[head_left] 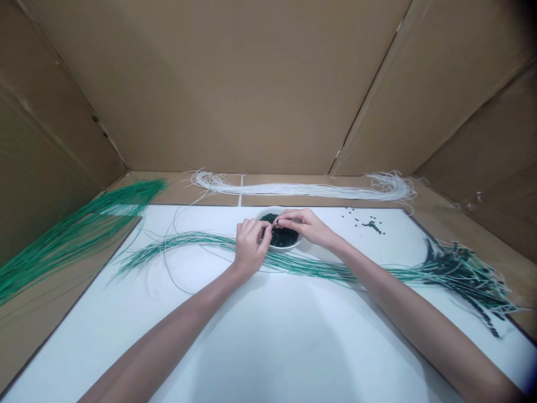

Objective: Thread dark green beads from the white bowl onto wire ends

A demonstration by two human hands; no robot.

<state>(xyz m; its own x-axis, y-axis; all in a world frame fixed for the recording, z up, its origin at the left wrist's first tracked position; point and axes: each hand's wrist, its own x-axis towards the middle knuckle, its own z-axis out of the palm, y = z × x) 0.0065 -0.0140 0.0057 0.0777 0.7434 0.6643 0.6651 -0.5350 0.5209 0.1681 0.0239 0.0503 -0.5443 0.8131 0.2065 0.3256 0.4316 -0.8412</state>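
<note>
My left hand (250,242) is closed in a pinch at the left rim of a white bowl (289,247). Small dark beads (285,236) fill the bowl. From the right, my right hand (307,225) reaches over it, thumb and fingers pressed together, its fingertips meeting those of the left. A thin pale strand end shows between the fingertips; any bead there is too small to make out. Below both hands, a bundle of green strands (210,239) runs across the white table. Its right end carries many dark beaded tips (465,274).
A bundle of white strands (293,191) lies along the back, with a loose strand looping down at left. More green strands (84,235) spread at the far left. Several loose dark beads (371,225) lie right of the bowl. Cardboard walls (235,89) enclose the back and sides.
</note>
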